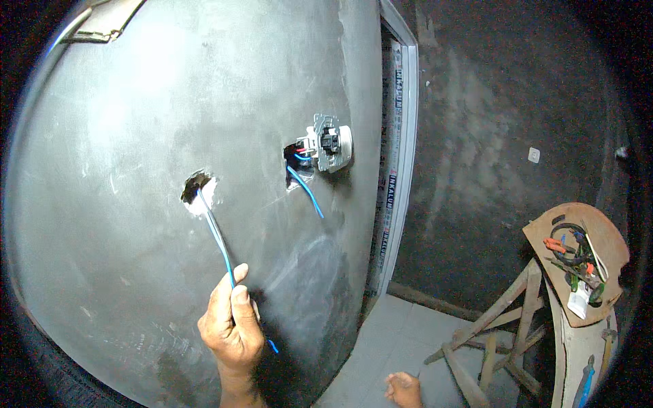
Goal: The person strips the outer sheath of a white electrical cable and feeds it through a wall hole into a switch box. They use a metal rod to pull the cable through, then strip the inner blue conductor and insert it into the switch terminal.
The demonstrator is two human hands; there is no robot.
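My left hand pinches a blue wire between thumb and fingertips. A paler strand seems to run beside the wire where it comes out of a ragged hole in the grey wall. Its blue end sticks out below my fingers. My right hand is low at the bottom edge, over the floor, with its fingers curled. Whether it holds anything is hidden. Right of the hole, a white socket or switch unit hangs out of a second opening on red and blue wires. A loose blue wire dangles below it.
A white door frame edges the wall. At right, a wooden stand and a board bear tools and cables. Blue-handled pliers lie at lower right. A white switch plate is on the dark far wall.
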